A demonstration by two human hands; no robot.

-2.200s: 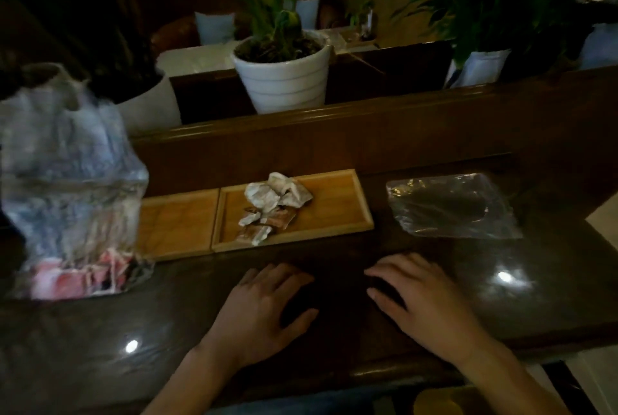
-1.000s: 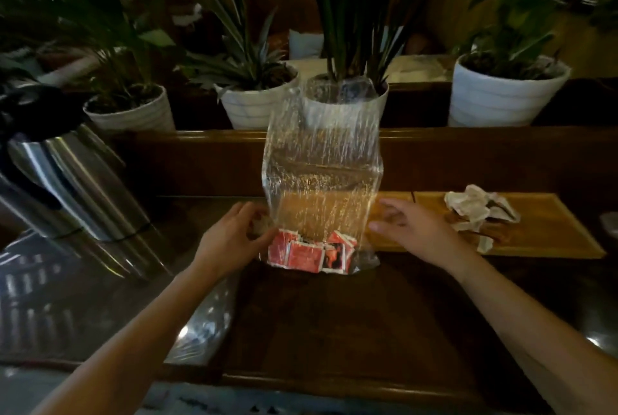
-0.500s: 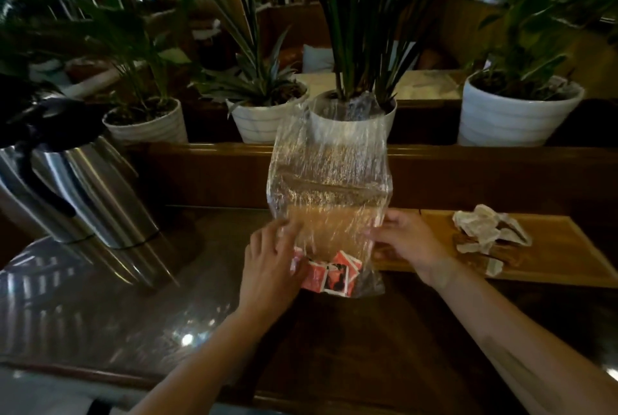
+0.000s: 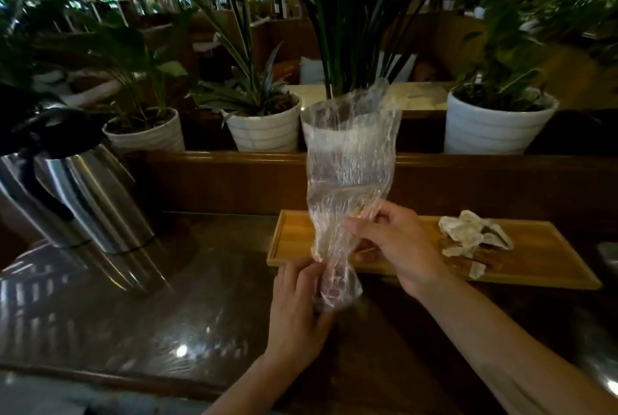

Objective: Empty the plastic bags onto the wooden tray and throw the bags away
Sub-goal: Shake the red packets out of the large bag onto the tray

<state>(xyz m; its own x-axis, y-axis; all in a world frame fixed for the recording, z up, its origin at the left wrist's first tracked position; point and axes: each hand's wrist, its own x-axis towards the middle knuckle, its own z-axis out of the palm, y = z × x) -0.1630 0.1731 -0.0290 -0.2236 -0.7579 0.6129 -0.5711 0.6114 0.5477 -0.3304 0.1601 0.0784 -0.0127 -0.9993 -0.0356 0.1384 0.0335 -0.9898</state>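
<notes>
A stainless steel jug (image 4: 83, 194) with a black lid is seen at the left of the glossy dark table (image 4: 140, 307). Four white ribbed plant pots (image 4: 495, 127) are ranged behind a wooden ledge (image 4: 217, 160) (one largely hidden). A pale cushion (image 4: 311, 70) is noted further back.

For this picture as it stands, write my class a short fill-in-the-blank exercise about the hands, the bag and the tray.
1. Both hands grip a clear plastic ____ standing upright.
2. The left hand holds the bag at its ____ end, the right hand higher up.
3. The pale packets lie on the ____ tray.
4. The steel jug stands to the ____ of the tray.

Missing words: bag; bottom; wooden; left
</notes>
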